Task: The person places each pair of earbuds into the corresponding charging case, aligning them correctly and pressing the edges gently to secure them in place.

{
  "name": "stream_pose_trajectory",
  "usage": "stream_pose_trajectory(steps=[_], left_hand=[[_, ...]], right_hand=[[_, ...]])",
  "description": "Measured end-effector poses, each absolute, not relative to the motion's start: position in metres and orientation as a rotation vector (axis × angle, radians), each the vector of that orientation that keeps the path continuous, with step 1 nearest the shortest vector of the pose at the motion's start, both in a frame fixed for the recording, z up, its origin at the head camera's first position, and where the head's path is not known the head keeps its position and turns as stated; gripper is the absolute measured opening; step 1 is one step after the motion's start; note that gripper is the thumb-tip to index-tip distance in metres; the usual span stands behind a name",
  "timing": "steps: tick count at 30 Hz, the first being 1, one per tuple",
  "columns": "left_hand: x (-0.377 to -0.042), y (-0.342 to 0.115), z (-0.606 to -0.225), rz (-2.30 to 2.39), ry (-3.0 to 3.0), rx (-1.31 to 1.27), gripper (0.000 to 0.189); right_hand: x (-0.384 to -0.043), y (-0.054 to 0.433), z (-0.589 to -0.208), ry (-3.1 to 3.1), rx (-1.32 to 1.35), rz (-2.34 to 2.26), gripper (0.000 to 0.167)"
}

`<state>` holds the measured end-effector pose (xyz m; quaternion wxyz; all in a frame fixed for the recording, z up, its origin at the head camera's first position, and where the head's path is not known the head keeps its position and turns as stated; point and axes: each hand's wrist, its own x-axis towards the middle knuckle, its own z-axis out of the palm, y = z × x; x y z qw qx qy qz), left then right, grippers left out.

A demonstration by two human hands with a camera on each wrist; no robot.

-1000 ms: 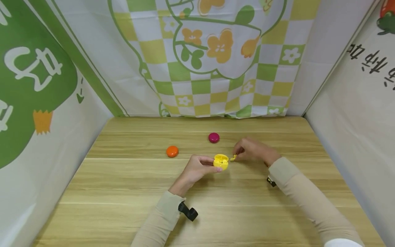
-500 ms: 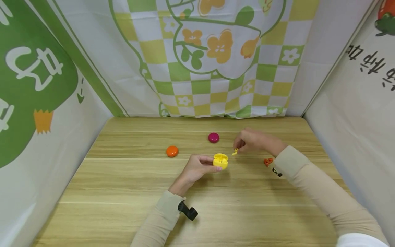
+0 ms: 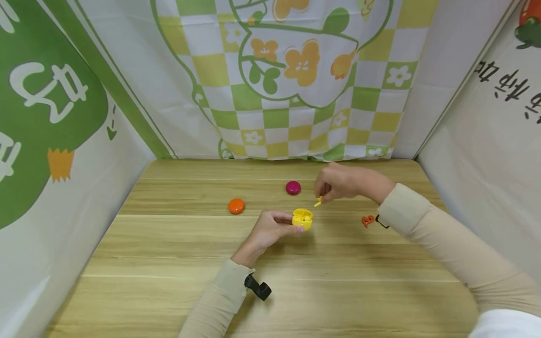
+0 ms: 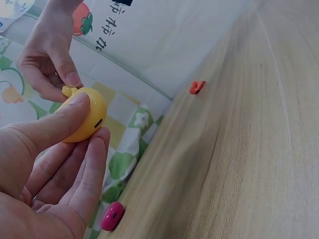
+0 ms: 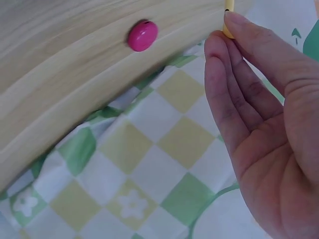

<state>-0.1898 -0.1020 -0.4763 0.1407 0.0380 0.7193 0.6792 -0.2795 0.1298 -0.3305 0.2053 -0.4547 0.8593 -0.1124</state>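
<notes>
My left hand (image 3: pixel 270 231) holds a round yellow earbud case (image 3: pixel 302 220) between thumb and fingers, its lid raised. In the left wrist view the back of the case (image 4: pixel 92 117) shows a dark slot under the thumb. My right hand (image 3: pixel 340 182) pinches a yellow earbud (image 3: pixel 318 202) by its head, stem pointing down toward the case, a little above and right of it. The right wrist view shows this earbud (image 5: pixel 229 20) between thumb and index finger, partly cut off by the frame's top. Whether the case holds another earbud is too small to tell.
On the wooden table (image 3: pixel 177 263) lie a closed orange case (image 3: pixel 236 206) at left and a closed magenta case (image 3: pixel 293 188) behind the yellow one. Orange earbuds (image 3: pixel 367 221) lie at right, below my right forearm. Printed cloth walls (image 3: pixel 287 131) enclose the back and sides.
My right hand has lifted and moved away with the yellow earbud, whose stem now tips down toward the case. The orange earbuds have come into sight. The left hand has stayed nearly still.
</notes>
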Motion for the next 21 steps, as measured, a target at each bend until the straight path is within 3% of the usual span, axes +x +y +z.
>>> stream_pose_trajectory(steps=[15,21], left_hand=[[-0.189,-0.102,-0.472,1.939,2.108,0.114,0.031],[-0.188,-0.098,-0.474,1.947,2.089,0.121,0.03]], right_hand=[[-0.265,0.083,-0.312,2.308,-1.333,-0.092,0.014],[-0.262,0.071,-0.314,2.254,-1.315,0.005,0.043]])
